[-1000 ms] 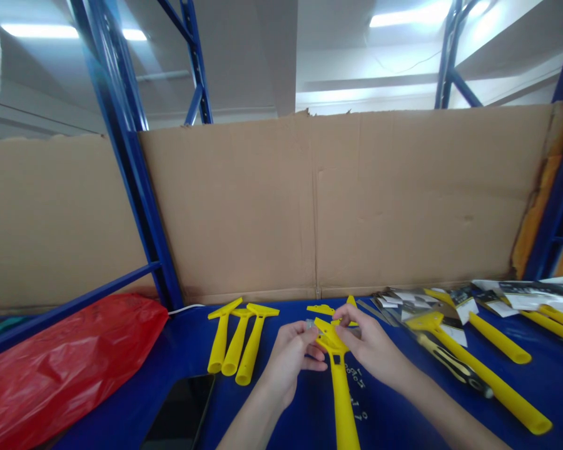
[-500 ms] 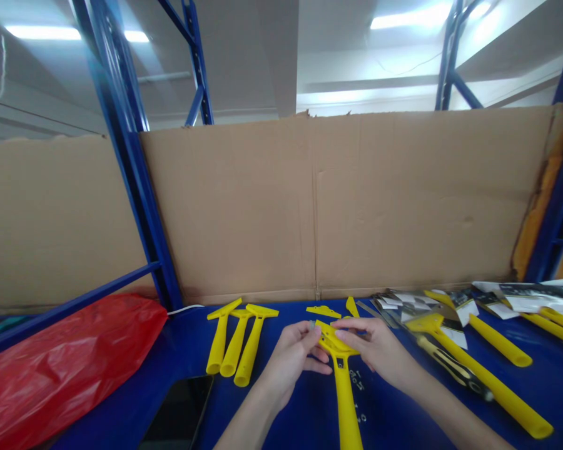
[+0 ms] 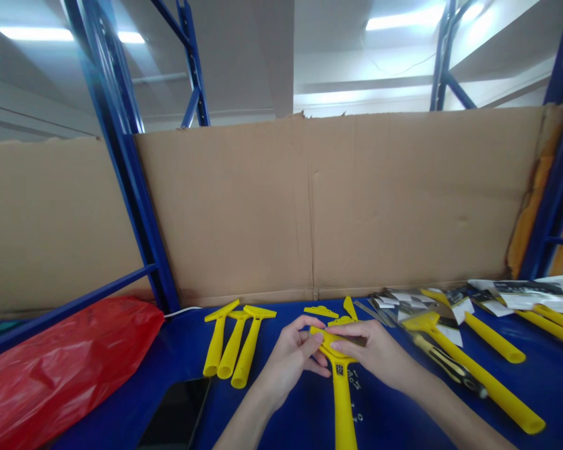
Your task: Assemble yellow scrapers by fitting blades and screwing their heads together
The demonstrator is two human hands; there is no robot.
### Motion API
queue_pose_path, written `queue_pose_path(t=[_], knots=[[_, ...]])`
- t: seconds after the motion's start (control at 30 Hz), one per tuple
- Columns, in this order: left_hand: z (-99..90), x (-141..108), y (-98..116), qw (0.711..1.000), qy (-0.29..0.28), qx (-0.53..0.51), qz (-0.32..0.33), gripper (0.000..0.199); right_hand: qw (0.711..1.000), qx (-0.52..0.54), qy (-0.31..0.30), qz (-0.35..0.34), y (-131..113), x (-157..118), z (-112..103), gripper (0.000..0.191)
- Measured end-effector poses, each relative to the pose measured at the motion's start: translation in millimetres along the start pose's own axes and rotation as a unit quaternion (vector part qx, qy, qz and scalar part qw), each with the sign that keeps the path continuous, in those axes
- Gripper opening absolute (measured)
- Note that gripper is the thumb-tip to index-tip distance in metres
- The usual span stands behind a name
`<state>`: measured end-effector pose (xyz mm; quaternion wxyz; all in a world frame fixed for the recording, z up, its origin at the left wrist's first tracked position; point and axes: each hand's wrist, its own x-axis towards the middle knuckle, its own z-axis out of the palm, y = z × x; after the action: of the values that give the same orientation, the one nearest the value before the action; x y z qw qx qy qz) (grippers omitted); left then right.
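Observation:
A yellow scraper [image 3: 343,400] with a wide head and long handle lies between my hands at the bottom centre, its handle pointing toward me. My left hand [image 3: 291,353] pinches the left end of its head. On the right side of the head, the thumb and fingers of my right hand [image 3: 380,350] are closed, with a flat greyish strip [image 3: 358,340] showing by the fingers. Small yellow pieces [image 3: 321,311] lie just behind the hands. Tiny metal parts [image 3: 355,382] are scattered right of the handle.
Three yellow scrapers [image 3: 246,347] lie to the left, near a black phone [image 3: 174,412] and a red plastic bag [image 3: 75,369]. At right are a black-and-cream screwdriver [image 3: 448,364], a long yellow scraper [image 3: 490,381], packaged items [image 3: 525,295] and thin blades [image 3: 373,312]. Cardboard [image 3: 244,212] stands behind.
The scraper head now looks flatter and covered, and its small upper piece no longer stands raised. A greyish strip shows at my right fingers. The view has shifted slightly.

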<state>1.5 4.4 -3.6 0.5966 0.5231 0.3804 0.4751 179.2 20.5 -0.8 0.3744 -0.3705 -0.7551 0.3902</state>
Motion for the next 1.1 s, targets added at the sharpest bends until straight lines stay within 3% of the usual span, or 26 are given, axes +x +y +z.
queue_pose_path(t=[0.13,0.23,0.33,0.43,0.57,0.7,0.83,1.0,1.1], knots=[[-2.4,-0.8,-3.8,0.999,-0.015,-0.027,-0.015,0.034,0.998,-0.053,-0.015,-0.032,-3.0,-3.6,-1.4,0.022],[-3.0,-1.3,-4.3,0.999,-0.018,-0.044,-0.025,0.031,0.999,-0.036,-0.003,-0.038,-5.2,-4.7,0.2,0.023],[-2.7,-0.9,-2.5,0.998,-0.017,-0.048,-0.025,0.030,0.995,0.037,0.048,0.084,-4.8,-3.0,4.5,0.030],[-2.9,0.0,0.3,0.999,-0.003,-0.049,-0.019,0.030,0.963,0.139,0.092,0.213,-4.1,-1.8,9.4,0.025],[-3.8,-0.3,2.6,0.997,0.034,-0.066,0.001,0.030,0.926,0.259,0.114,0.252,-6.0,-6.4,19.4,0.028],[0.4,-1.1,1.8,0.997,0.039,-0.061,0.003,0.031,0.920,0.271,0.094,0.269,-9.5,-15.1,36.1,0.029],[9.2,-0.4,0.8,0.999,0.048,-0.003,0.016,0.037,0.894,0.343,0.139,0.253,-14.7,-18.6,42.5,0.022],[14.4,0.7,-11.1,0.992,0.032,0.116,-0.030,0.057,0.861,0.401,0.155,0.273,-13.1,-12.5,26.9,0.022],[12.2,-1.2,-22.7,0.968,0.020,0.246,-0.047,0.044,0.821,0.448,0.173,0.311,-7.8,-8.2,15.3,0.027]])
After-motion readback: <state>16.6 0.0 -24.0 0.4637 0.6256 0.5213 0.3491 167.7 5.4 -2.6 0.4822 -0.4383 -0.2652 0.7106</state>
